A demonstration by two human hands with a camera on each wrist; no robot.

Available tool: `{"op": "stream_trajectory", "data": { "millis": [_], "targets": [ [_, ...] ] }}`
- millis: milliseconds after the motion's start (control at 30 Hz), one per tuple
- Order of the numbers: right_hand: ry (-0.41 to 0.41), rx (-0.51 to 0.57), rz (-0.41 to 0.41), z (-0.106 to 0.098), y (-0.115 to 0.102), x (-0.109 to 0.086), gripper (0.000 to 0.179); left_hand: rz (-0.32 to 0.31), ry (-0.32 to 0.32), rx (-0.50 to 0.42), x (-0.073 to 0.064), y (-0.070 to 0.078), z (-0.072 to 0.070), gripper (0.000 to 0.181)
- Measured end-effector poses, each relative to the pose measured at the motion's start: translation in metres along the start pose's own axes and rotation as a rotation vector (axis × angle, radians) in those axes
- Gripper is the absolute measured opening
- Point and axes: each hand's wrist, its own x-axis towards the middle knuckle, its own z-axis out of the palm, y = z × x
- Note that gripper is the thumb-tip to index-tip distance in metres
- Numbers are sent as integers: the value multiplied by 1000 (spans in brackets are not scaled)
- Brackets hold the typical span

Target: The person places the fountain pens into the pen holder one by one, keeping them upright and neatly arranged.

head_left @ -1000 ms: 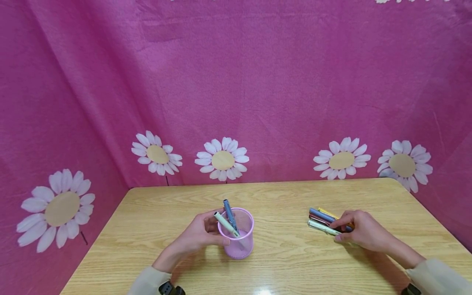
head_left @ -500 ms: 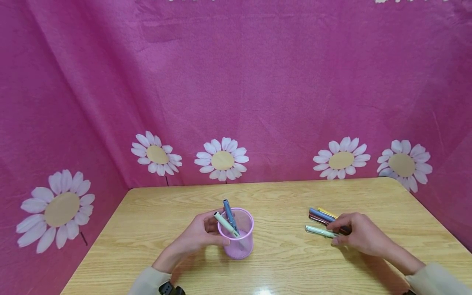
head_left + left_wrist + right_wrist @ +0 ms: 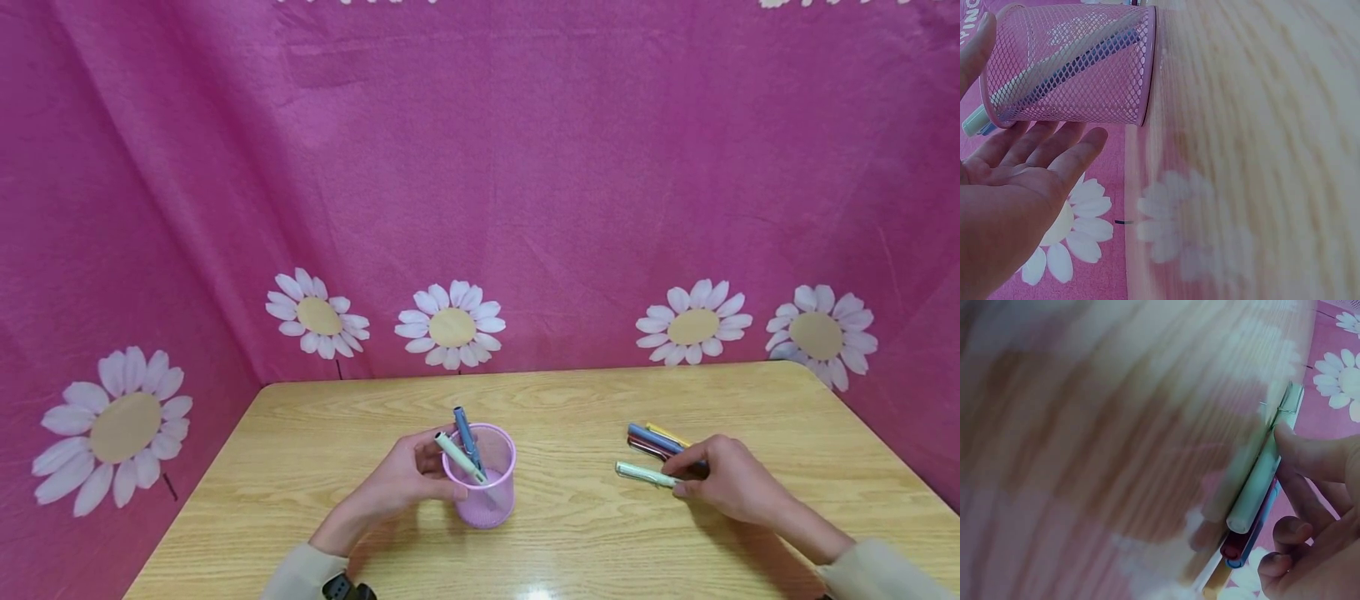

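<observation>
Pale green pen (image 3: 642,475): at table level, right of the mesh cup (image 3: 495,500), a stretch of table (image 3: 570,525) between; far edge well beyond. The right hand (image 3: 735,479) pinches it, thumb to finger. The left hand (image 3: 408,475) curves around the upright cup (two pens (image 3: 467,430) inside). Three other pens (image 3: 654,438) lie alongside.

Left hand (image 3: 407,479) grips an upright pink cup (image 3: 498,502) on the wooden table (image 3: 570,542); a pale green pen (image 3: 458,456) and a blue-grey pen (image 3: 465,430) lean inside. Right hand (image 3: 731,477) pinches a mint pen (image 3: 641,474) (clip end pointing cupward). Just beside it: blue pen (image 3: 653,437), dark red pen (image 3: 648,445), yellow pen (image 3: 667,433). Behind, magenta cloth (image 3: 570,167) bearing white daisies (image 3: 451,327).
</observation>
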Motion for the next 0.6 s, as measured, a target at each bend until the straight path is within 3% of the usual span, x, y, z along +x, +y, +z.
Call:
{"op": "stream_trajectory", "data": {
  "millis": [100, 367, 600],
  "targets": [
    [-6, 26, 1, 2, -2, 0, 18, 0, 0, -1, 0, 0, 0, 81],
    [21, -29, 125, 3, -12, 2, 19, -15, 12, 12, 1, 0, 0, 80],
    [7, -27, 161, 7, -16, 5, 17, -2, 1, 14, 1, -1, -1, 78]
  ]
}}
